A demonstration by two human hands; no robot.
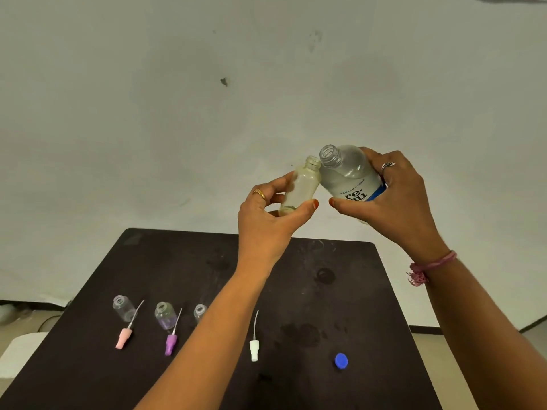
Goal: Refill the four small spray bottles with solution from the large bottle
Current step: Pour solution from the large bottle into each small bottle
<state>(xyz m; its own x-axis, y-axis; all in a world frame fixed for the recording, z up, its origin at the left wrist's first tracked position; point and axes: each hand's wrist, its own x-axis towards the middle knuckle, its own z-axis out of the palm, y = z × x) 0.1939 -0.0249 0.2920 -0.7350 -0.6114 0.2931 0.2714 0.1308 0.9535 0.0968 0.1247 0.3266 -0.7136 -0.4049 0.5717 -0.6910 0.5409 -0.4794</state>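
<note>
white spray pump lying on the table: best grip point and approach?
Take the white spray pump by its stubby head, pinched across its sides from straight above. It lies flat on the dark table, head toward the person, and the thin dip tube at the far end looks too slim and flexible to hold.

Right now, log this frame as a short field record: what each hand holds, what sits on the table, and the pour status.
left hand: holds small bottle, uncapped, tilted
right hand: holds large bottle, uncapped, tilted toward the small one
bottle mouths: close together, above the table; no stream visible
table: dark, with damp-looking marks
standing small bottles: three, open; clear one, purple-tinted one, third partly behind the left forearm
loose spray heads: pink, purple, white
blue cap: on table, near right
</note>
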